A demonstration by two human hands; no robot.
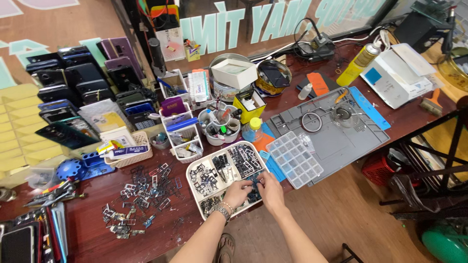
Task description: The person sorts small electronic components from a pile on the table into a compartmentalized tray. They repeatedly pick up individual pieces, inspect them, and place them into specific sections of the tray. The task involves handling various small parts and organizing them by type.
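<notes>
A white divided tray (195,171) filled with several small dark metal phone parts lies at the front edge of a dark red table. Both my hands hover over its near right corner. My left hand (238,191), with a bead bracelet and a metal watch at the wrist, has fingers curled on small parts in the tray. My right hand (269,186) pinches a small dark part (255,179) between thumb and fingers, right beside the left fingertips. What exactly the left fingers hold is too small to tell.
A loose heap of small metal frames (141,195) lies left of the tray. A clear compartment box (294,158) rests on a grey work mat (341,139). Cups, baskets, phones (73,83), a yellow spray can (360,61) and white boxes crowd the back.
</notes>
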